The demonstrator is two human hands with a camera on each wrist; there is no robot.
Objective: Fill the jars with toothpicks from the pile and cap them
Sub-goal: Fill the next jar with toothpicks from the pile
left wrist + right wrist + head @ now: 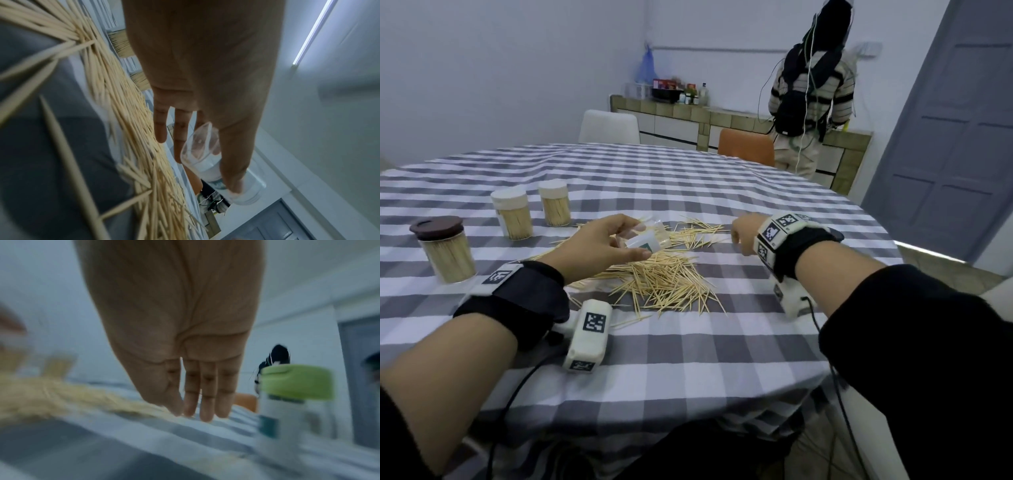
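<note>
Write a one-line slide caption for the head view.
Left hand holds a clear jar tilted over the toothpick pile while the right hand reaches its far edge.

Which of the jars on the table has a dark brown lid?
The jar nearest the table's left edge, full of toothpicks. The two other standing jars have pale tops, and the left hand holds a clear one.

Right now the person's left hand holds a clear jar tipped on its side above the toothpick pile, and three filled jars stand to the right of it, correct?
One slip: the three filled jars stand to the left of the left hand, not the right, as the head view shows. The clear jar is indeed held tipped above the toothpick pile.
</note>
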